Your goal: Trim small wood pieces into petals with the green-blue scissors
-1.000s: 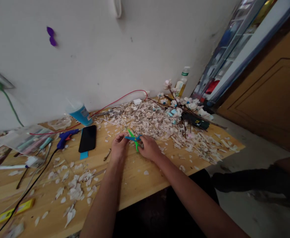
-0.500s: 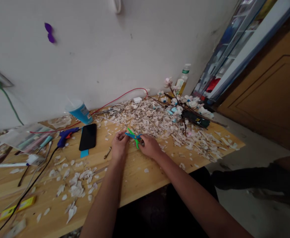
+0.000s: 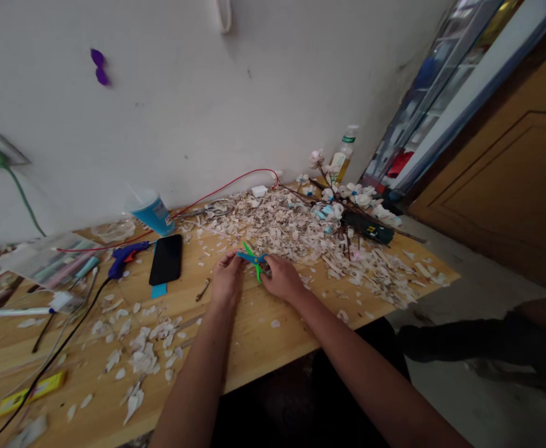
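Note:
My right hand (image 3: 282, 278) grips a pair of scissors (image 3: 254, 257) with one blue half and one green half. Their blades stand apart and point left, toward my left hand (image 3: 226, 272). The fingers of that hand are pinched together close to the blade tips; whatever lies between them is too small to make out. Beyond both hands spreads a heap of pale, dry petal-like scraps (image 3: 277, 221). Branches with white and blue blossoms (image 3: 331, 199) lie across its right side.
A black phone (image 3: 165, 259), a purple glue gun (image 3: 126, 256) and a blue cup (image 3: 155, 214) are left of my hands. A bottle (image 3: 344, 155) stands by the wall. Black cable crosses the left side near a yellow packet (image 3: 43, 387). Another person's leg (image 3: 454, 341) shows at right.
The scissors and both hands stay nearly in the same place, with the blades still apart. The whole view has shifted very slightly.

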`<action>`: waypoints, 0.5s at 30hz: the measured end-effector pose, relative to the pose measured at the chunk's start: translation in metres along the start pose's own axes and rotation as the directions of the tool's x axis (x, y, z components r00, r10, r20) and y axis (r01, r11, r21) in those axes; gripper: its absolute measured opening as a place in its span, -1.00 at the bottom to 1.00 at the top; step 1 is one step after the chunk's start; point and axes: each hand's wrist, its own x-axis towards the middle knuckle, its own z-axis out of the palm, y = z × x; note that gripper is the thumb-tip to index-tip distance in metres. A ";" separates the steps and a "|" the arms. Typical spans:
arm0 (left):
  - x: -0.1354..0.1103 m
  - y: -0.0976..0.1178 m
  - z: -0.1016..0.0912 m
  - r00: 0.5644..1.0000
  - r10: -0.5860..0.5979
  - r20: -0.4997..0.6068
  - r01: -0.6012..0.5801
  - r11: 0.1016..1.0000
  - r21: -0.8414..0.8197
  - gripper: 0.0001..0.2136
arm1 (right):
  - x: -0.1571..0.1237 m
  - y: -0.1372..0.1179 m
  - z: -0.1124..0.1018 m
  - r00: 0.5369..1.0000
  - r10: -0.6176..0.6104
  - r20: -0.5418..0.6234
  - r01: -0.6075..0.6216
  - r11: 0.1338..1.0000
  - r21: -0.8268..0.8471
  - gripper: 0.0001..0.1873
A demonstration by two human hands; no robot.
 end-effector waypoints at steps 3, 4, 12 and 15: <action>0.001 0.003 -0.002 1.000 0.022 -0.008 -0.021 0.996 0.092 -0.71 | 0.000 -0.002 -0.002 1.000 -0.007 0.007 0.007 1.000 0.009 -0.78; 0.002 0.004 -0.003 0.999 0.036 -0.002 -0.036 0.990 0.139 -0.71 | 0.000 -0.002 -0.002 1.000 -0.008 0.008 0.008 1.000 0.013 -0.79; 0.000 0.011 -0.006 0.987 0.146 0.063 -0.158 0.849 0.504 -0.80 | -0.003 0.001 0.000 0.999 -0.028 -0.022 0.029 0.997 0.066 -0.90; 0.000 0.007 -0.006 0.989 0.145 0.012 -0.130 0.839 0.528 -0.76 | -0.009 0.004 -0.004 0.980 -0.021 -0.198 0.046 0.991 0.127 -0.88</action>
